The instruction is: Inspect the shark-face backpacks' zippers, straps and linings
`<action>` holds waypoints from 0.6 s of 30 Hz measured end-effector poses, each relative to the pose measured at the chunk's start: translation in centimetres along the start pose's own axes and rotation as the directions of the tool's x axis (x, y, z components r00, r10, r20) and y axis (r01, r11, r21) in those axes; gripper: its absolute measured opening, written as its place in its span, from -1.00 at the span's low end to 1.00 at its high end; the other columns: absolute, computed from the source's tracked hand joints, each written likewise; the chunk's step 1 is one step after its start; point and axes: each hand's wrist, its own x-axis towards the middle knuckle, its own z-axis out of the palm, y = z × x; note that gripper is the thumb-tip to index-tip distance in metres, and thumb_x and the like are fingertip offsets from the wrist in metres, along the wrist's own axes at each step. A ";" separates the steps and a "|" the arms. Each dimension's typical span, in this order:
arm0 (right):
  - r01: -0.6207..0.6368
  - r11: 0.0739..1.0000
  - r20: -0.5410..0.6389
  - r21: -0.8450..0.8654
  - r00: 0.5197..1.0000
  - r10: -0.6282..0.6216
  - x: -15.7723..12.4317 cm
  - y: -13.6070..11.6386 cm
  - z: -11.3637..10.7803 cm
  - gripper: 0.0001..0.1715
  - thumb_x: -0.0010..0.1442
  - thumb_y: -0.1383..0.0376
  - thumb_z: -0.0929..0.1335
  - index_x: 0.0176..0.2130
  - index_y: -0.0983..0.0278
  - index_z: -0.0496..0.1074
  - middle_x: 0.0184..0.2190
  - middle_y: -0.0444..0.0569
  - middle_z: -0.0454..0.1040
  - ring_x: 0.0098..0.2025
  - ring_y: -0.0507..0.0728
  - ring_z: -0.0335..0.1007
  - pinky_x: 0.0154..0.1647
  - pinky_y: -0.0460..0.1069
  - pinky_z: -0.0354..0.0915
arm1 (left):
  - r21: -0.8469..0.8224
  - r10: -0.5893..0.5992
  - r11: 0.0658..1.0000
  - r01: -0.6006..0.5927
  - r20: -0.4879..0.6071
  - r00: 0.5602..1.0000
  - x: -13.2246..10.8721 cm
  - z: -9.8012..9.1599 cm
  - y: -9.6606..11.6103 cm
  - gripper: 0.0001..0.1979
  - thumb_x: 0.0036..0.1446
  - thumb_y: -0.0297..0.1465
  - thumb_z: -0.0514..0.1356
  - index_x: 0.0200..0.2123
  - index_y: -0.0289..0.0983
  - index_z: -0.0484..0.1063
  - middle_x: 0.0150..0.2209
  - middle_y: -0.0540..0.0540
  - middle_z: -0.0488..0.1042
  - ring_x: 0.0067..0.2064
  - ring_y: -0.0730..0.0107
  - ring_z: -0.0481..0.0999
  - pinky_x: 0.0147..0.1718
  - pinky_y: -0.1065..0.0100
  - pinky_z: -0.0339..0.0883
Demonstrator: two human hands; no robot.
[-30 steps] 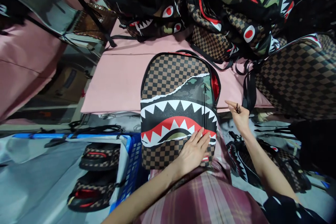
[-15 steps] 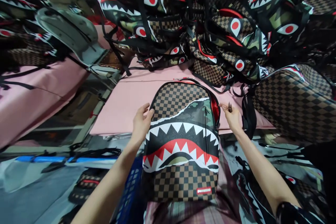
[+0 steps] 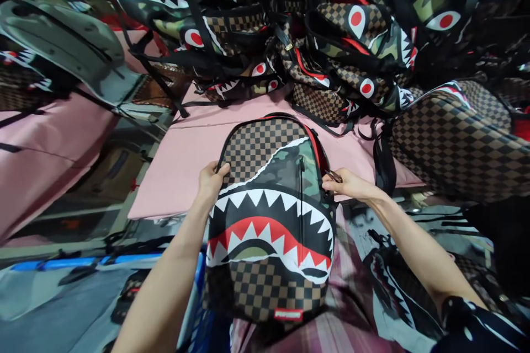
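A backpack (image 3: 265, 226) with brown-and-black checks, a camouflage patch and a printed shark mouth leans upright on my lap against the table edge. Its top zip opening is partly undone, with red lining along the right side. My left hand (image 3: 212, 181) grips the bag's left edge, thumb on the front panel. At the opposite edge, my right hand (image 3: 345, 183) is closed around small dark thread snips (image 3: 333, 176). Its fingertips touch the bag near the open zip; whether they pinch the fabric I cannot tell.
Several similar bags (image 3: 343, 49) are heaped at the back of the pink-covered table (image 3: 165, 176). A large checked bag (image 3: 459, 143) stands on the right. A grey chair (image 3: 70, 44) is at the back left, and a blue basket (image 3: 199, 309) sits low by my left forearm.
The backpack has shifted left and tilted slightly. My right hand has come in from beside the bag to its right edge, and my left hand has closed on the left edge.
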 end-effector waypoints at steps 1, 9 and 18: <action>0.020 1.000 -0.002 0.020 1.000 -0.020 -0.1 -0.7 0.3 -0.61 0.04 0.04 0.29 -0.53 0.30 0.22 -0.62 -0.25 0.05 -0.56 -0.06 -0.08 -0.54 -0.10 -0.08 | -0.043 -0.011 0.999 0.011 0.005 1.000 -0.2 -0.1 0.1 -0.78 -0.01 -0.37 0.16 -0.25 -0.30 0.38 -0.45 -0.03 0.45 -0.53 0.44 0.42 -0.55 0.41 0.36; 0.057 0.998 0.004 0.036 0.998 -0.058 -0.3 -4.4 1.4 -0.68 0.01 0.18 0.29 -0.62 0.29 0.15 -0.69 -0.29 0.01 -0.61 -0.09 -0.13 -0.58 -0.11 -0.11 | -0.233 -0.079 0.969 0.083 0.028 0.997 -0.7 -1.0 0.3 -0.84 -0.03 -0.48 0.18 -0.30 -0.33 0.37 -0.49 -0.01 0.45 -0.58 0.49 0.41 -0.56 0.43 0.35; 0.202 0.973 0.095 -0.115 0.977 -0.192 2.3 -11.9 5.0 -0.71 0.00 0.20 0.30 -0.62 0.33 0.31 -0.71 -0.20 0.22 -0.62 -0.06 0.07 -0.59 -0.11 -0.03 | -0.284 -0.156 0.942 0.179 0.105 0.982 0.5 -3.3 -0.1 -0.86 -0.04 -0.48 0.22 -0.34 -0.40 0.39 -0.56 -0.04 0.46 -0.57 0.48 0.42 -0.51 0.44 0.32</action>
